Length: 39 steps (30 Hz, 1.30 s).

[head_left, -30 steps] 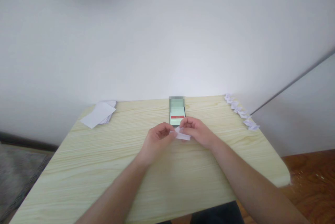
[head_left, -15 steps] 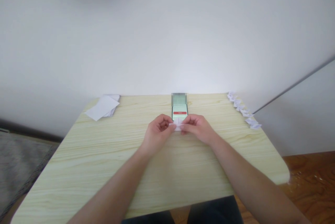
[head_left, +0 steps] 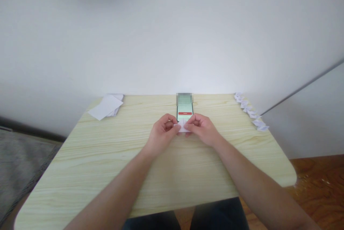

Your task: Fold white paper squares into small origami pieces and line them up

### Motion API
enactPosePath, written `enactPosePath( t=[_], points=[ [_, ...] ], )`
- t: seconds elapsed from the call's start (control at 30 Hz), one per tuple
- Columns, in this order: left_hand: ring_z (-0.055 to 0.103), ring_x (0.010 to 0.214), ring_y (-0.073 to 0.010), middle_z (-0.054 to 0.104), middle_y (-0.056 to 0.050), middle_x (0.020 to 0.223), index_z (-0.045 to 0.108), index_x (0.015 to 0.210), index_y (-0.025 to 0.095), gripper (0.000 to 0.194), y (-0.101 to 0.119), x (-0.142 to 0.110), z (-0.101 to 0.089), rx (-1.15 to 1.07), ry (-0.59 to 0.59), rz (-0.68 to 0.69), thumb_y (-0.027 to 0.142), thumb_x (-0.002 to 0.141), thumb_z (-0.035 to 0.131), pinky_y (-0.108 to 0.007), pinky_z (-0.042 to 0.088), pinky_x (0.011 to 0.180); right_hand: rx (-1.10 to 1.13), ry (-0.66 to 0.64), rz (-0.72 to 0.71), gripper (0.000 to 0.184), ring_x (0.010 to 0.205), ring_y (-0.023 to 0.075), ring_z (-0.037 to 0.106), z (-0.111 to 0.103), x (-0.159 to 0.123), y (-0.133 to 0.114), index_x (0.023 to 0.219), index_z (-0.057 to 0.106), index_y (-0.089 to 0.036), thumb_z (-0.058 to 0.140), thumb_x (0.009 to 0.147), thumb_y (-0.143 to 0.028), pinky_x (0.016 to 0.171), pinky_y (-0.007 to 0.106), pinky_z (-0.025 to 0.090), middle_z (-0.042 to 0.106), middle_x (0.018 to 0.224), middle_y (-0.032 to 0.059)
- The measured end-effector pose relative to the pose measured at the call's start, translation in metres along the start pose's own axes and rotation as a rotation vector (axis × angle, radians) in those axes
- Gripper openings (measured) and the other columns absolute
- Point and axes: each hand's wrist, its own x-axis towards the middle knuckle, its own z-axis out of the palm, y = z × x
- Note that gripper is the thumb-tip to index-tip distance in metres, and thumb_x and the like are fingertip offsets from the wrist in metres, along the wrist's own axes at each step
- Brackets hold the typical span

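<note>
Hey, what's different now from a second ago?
The small folded paper has turned from slanting down to the right to roughly level, pinched between the left hand and right hand. Neither let go. The phone, paper stack and folded pieces at right stayed put.

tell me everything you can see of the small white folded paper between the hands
The small white folded paper has a straight near edge and a peaked middle with a line down it. The bare left hand and bare right hand pinch its two sides, partly hiding it, in front of a black-edged, green-screened phone.
</note>
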Motion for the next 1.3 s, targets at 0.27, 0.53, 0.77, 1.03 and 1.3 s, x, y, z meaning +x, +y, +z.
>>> enactPosePath(
  t=[0.27, 0.53, 0.77, 1.03, 1.3],
  points=[
    [0.069, 0.074, -0.0182, 0.068, 0.000, 0.070, 0.062, 0.113, 0.019, 0.032, 0.003, 0.001, -0.006, -0.012, -0.064, -0.043, 0.035, 0.087, 0.070, -0.029, 0.050, 0.071, 0.002, -0.066, -0.022, 0.023, 0.079, 0.0212, 0.076, -0.002, -0.001, 0.002, 0.085, 0.061, -0.022, 0.077, 0.084, -0.039, 0.074, 0.036, 0.061, 0.077, 0.083, 0.0023],
    [0.067, 0.071, -0.0167, 0.072, -0.002, 0.076, 0.067, 0.107, 0.017, 0.030, 0.009, 0.001, -0.007, 0.034, -0.110, -0.078, 0.040, 0.087, 0.070, -0.028, 0.049, 0.069, -0.084, -0.083, -0.061, 0.022, 0.073, 0.0189, 0.074, -0.003, -0.003, 0.000, 0.087, 0.060, -0.023, 0.076, 0.085, -0.038, 0.071, 0.033, 0.057, 0.077, 0.082, 0.0014],
    [0.060, 0.064, -0.0143, 0.067, -0.002, 0.070, 0.069, 0.089, 0.016, 0.028, 0.007, 0.003, -0.011, 0.129, -0.120, -0.047, 0.044, 0.090, 0.065, -0.026, 0.043, 0.062, -0.157, -0.057, -0.026, 0.034, 0.070, 0.0195, 0.073, -0.003, -0.003, -0.002, 0.107, 0.062, -0.023, 0.076, 0.084, -0.043, 0.074, 0.035, 0.057, 0.076, 0.078, -0.0002],
    [0.053, 0.060, -0.0125, 0.064, 0.000, 0.065, 0.068, 0.088, 0.017, 0.029, 0.009, 0.002, -0.011, 0.224, -0.117, -0.050, 0.044, 0.093, 0.060, -0.025, 0.036, 0.058, -0.251, -0.074, 0.005, 0.029, 0.069, 0.0183, 0.072, -0.007, -0.004, -0.003, 0.088, 0.068, -0.020, 0.072, 0.087, -0.048, 0.069, 0.032, 0.054, 0.077, 0.079, 0.0040],
    [0.056, 0.066, -0.0141, 0.063, 0.000, 0.069, 0.067, 0.088, 0.017, 0.027, 0.014, 0.002, -0.009, 0.197, -0.122, -0.031, 0.042, 0.094, 0.058, -0.026, 0.042, 0.066, -0.268, -0.075, 0.006, 0.029, 0.066, 0.0171, 0.070, -0.003, -0.005, -0.007, 0.088, 0.069, -0.019, 0.075, 0.084, -0.047, 0.066, 0.030, 0.053, 0.075, 0.075, 0.0024]
  ],
)
